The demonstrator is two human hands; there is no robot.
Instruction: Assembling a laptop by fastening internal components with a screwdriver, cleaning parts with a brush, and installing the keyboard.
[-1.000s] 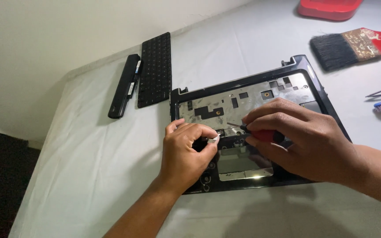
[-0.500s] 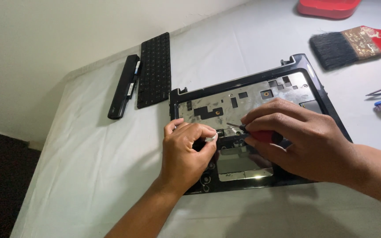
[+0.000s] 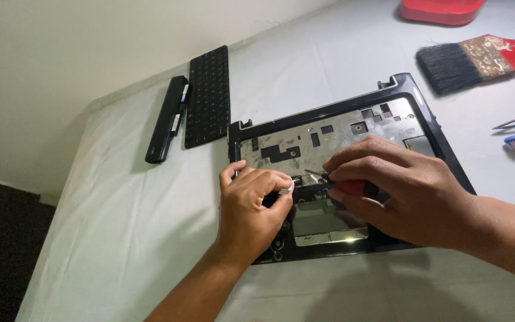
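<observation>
The right hand (image 3: pixel 406 197) is gripping a red-handled screwdriver (image 3: pixel 344 186) over the laptop frame (image 3: pixel 436 128). The left hand (image 3: pixel 251 209), at its 9 o'clock, is pinching a small flat part (image 3: pixel 287 189).

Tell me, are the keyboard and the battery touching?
Cannot tell. In the head view the keyboard and the battery lie side by side with edges meeting or nearly so; no clear gap or contact shows.

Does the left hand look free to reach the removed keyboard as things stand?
Probably yes: the left hand rests on the laptop base, and only bare cloth lies between it and the keyboard.
</observation>
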